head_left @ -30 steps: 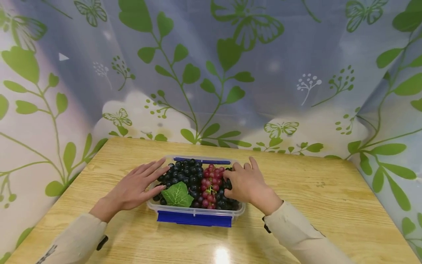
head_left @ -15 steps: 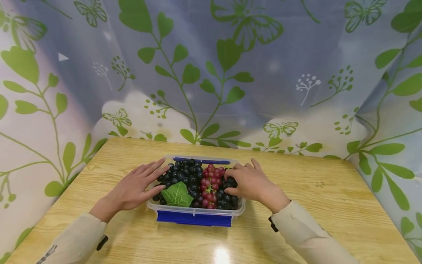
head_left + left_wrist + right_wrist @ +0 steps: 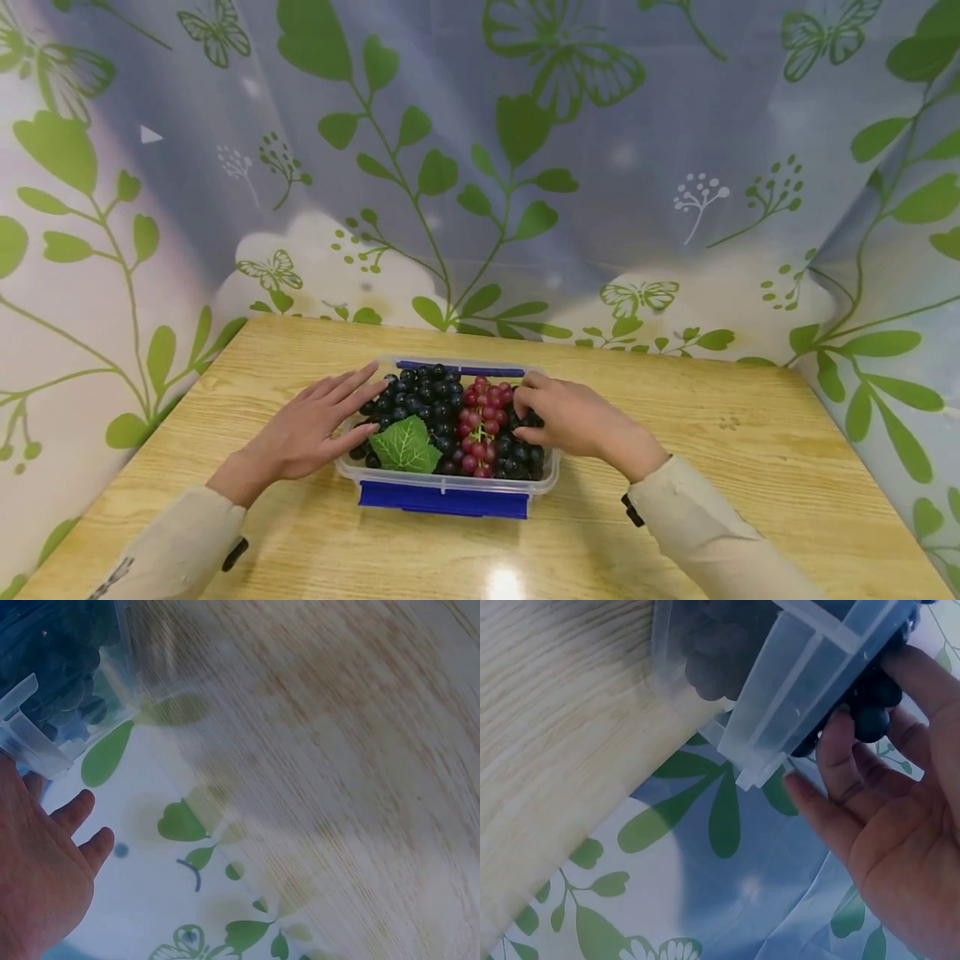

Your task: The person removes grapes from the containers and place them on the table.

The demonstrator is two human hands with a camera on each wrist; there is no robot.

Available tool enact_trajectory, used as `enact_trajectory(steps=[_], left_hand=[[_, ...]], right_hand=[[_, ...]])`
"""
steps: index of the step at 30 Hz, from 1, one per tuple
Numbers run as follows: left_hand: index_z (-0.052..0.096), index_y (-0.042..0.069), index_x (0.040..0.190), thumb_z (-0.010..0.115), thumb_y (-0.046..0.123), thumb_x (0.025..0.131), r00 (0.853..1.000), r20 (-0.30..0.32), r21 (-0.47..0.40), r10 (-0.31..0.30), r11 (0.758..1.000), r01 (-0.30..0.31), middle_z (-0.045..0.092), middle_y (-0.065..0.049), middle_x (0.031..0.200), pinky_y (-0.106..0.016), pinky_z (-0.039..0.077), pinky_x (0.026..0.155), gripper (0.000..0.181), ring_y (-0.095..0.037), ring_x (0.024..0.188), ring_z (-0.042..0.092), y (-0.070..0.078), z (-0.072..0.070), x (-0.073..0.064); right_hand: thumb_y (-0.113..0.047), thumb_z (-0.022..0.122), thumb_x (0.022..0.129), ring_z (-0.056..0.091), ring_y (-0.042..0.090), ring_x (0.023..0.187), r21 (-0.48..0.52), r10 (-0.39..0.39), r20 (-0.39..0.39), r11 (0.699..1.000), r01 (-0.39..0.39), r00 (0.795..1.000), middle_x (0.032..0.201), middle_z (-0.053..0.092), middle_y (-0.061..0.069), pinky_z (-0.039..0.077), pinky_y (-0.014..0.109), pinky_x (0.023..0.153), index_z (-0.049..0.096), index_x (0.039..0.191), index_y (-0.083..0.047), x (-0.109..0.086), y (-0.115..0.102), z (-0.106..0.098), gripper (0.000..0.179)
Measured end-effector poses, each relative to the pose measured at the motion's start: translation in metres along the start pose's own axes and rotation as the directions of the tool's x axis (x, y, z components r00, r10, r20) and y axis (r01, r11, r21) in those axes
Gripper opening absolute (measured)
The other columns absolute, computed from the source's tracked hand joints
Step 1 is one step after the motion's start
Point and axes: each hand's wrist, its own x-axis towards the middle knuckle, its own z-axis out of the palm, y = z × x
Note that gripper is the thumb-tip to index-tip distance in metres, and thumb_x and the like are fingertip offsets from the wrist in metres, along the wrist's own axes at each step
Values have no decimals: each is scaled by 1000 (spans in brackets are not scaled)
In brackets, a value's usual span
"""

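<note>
In the head view, a clear plastic box with blue clips holds dark grapes, a bunch of red grapes and a green leaf. My left hand lies with straight fingers along the box's left rim, its fingertips by the dark grapes. At the right end, my right hand has its fingers and thumb curled around a bunch of dark grapes. The right wrist view shows those fingers bent over grapes at the rim; part of the bunch is hidden by the hand.
The box stands on a light wooden table. Behind and beside the table hangs a curtain printed with green leaves and butterflies. A blue clip hangs down at the box's front.
My right wrist has shifted slightly right, and the raised outer fingers have come down toward the grapes. The left hand and the box stay in place.
</note>
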Motion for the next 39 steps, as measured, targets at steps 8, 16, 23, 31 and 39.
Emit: enact_trajectory(steps=[8,16,23,31,39], left_hand=[[25,24,153,44,46,100,1000,5,-16,-15,1000,15,13,0,159,-56,22,107,61,-30,138,27,1,0,0],[24,25,154,44,46,100,1000,8,-23,-13,1000,13,13,0,159,-56,22,108,61,-30,138,27,2,1,0],[25,25,153,45,46,100,1000,-3,-14,-7,1000,7,15,-1,159,-57,23,107,61,-31,138,28,0,1,0],[24,26,154,43,47,100,1000,10,-7,-18,1000,18,12,1,159,-55,22,108,61,-30,138,27,0,1,0],[24,26,154,43,46,100,1000,11,-9,-20,1000,20,13,0,159,-55,21,108,61,-31,138,27,1,0,0]], right_hand=[[-27,69,90,54,10,76,67,-7,-3,998,7,1000,104,55,2,50,29,67,66,96,-13,-1,1,-5,16],[-27,69,90,54,9,75,94,-7,-87,995,15,996,104,56,2,48,27,64,65,95,-13,-5,4,-12,15],[-25,70,89,54,10,79,103,-16,-191,994,36,981,106,55,0,48,27,64,63,94,-15,-11,10,-23,13],[-26,67,91,55,11,88,158,-10,-193,987,41,981,113,55,0,49,31,72,61,98,-16,-21,18,-34,14],[-25,67,91,55,15,100,236,15,-236,971,42,972,115,55,0,49,37,82,59,98,-17,-38,29,-45,13]])
